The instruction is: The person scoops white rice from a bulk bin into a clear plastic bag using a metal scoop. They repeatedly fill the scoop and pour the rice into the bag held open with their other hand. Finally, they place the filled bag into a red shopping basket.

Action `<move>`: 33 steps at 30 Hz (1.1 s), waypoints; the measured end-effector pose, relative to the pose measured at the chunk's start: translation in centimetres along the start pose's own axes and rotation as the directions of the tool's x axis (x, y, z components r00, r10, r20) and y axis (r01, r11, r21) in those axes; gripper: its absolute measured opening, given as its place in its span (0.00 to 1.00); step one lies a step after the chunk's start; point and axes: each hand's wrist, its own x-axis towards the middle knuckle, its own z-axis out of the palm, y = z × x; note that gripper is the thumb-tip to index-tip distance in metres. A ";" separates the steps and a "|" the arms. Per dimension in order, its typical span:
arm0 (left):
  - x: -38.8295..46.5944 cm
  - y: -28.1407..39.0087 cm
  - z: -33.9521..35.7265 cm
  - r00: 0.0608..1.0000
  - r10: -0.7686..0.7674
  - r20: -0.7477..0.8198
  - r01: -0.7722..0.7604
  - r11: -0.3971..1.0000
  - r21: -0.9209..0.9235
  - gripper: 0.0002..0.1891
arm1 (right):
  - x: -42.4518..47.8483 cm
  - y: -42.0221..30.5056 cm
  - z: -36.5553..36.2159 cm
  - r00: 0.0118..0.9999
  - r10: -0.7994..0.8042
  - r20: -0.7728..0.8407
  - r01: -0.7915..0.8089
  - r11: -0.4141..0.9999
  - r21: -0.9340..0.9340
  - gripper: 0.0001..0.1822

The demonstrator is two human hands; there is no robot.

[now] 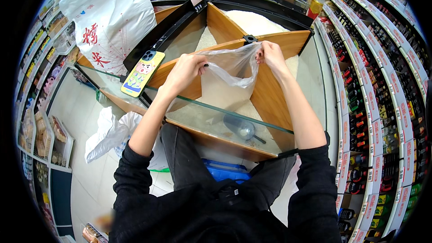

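A thin clear plastic bag [236, 67] is stretched by its mouth between my two hands, above a wood-and-glass bin of white rice-like grain [221, 96]. My left hand [189, 69] pinches the bag's left edge. On the opposite side, my right hand [272, 57] grips the right edge close to the black divider joint [249, 38]. The bag's mouth hangs slack toward me. Behind the glass front panel [233, 118] rests a clear scoop [241, 127] with a dark handle.
A phone in a yellow cartoon case [143, 73] lies on the bin's left corner. Beyond it stands a large white printed sack [108, 23]. Wooden dividers [226, 20] separate neighbouring grain compartments. Bottle shelves [357, 108] line the right; a white plastic bag [108, 135] sits at lower left.
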 end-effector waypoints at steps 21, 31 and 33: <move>-3.2 -1.3 -4.2 0.979 -0.122 -0.166 0.161 0.955 0.249 0.13 | -2.0 -2.3 1.4 0.996 -0.005 0.083 0.036 0.928 -0.372 0.13; -5.6 -0.3 -4.7 0.990 -0.064 -0.126 0.102 0.941 0.322 0.06 | -3.3 -2.1 1.3 0.803 -0.377 0.462 0.596 0.521 -0.611 0.28; -5.9 0.1 -4.7 0.980 -0.112 -0.166 0.156 0.947 0.281 0.04 | -3.7 -2.8 2.5 0.785 -0.411 0.463 0.619 0.511 -0.596 0.27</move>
